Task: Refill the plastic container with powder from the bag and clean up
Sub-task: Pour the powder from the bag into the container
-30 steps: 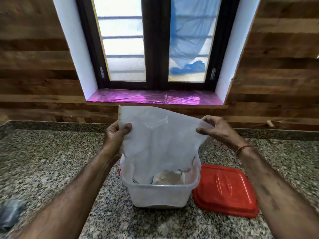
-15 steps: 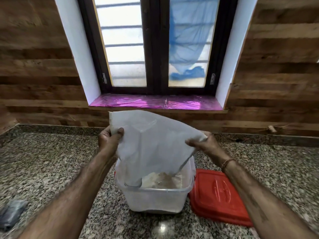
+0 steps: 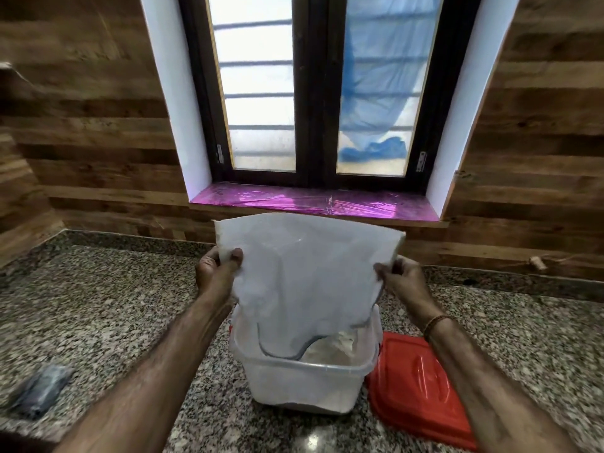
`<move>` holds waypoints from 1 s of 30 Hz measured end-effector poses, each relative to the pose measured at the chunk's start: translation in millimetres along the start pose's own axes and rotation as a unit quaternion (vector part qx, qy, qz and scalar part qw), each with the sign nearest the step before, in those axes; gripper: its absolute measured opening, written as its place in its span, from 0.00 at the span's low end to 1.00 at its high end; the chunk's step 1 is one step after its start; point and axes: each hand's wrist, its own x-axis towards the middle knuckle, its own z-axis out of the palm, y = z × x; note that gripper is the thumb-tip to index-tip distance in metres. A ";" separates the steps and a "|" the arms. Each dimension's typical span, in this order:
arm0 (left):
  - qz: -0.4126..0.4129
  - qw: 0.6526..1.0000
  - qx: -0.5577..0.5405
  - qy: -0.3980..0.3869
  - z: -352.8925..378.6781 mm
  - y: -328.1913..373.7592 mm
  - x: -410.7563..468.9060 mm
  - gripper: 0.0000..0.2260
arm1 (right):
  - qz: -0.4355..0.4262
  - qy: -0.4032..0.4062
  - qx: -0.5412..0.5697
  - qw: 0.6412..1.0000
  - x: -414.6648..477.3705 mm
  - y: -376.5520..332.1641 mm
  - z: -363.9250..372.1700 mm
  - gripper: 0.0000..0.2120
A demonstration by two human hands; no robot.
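A white translucent bag (image 3: 304, 276) hangs upside down with its mouth inside a clear plastic container (image 3: 304, 384) on the granite counter. My left hand (image 3: 217, 273) pinches the bag's upper left corner. At the bag's right edge my right hand (image 3: 400, 282) grips it. Pale powder (image 3: 330, 348) lies heaped inside the container below the bag's mouth. The container's red lid (image 3: 418, 387) lies flat on the counter, touching the container's right side.
A dark grey crumpled object (image 3: 42, 392) lies at the counter's left. The speckled granite counter (image 3: 98, 315) runs back to a wood-panelled wall with a window and a pink sill (image 3: 313, 201). A small light-brown wooden peg (image 3: 537, 262) sticks out at the back right.
Both hands shifted a little with the bag; my right hand dropped lower and closer to the bag's right side, so the bag's top edge now spreads wider above the container.
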 end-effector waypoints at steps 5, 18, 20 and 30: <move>0.003 1.000 -0.010 0.000 -3.2 0.0 -4.4 0.10 | 0.039 -0.125 -0.036 0.991 -15.5 4.0 0.4 0.09; -0.008 0.999 -0.028 -0.026 -8.6 -2.6 -12.1 0.06 | 0.005 -0.093 -0.054 0.994 -26.8 23.6 2.9 0.11; -0.023 0.996 0.005 -0.087 -16.7 -2.9 -13.8 0.10 | -0.012 -0.056 -0.025 0.998 -12.6 18.5 0.6 0.14; -0.047 0.988 0.124 -0.073 -29.5 -8.7 -18.0 0.11 | 0.012 -0.103 -0.092 0.990 -8.7 26.0 -8.8 0.11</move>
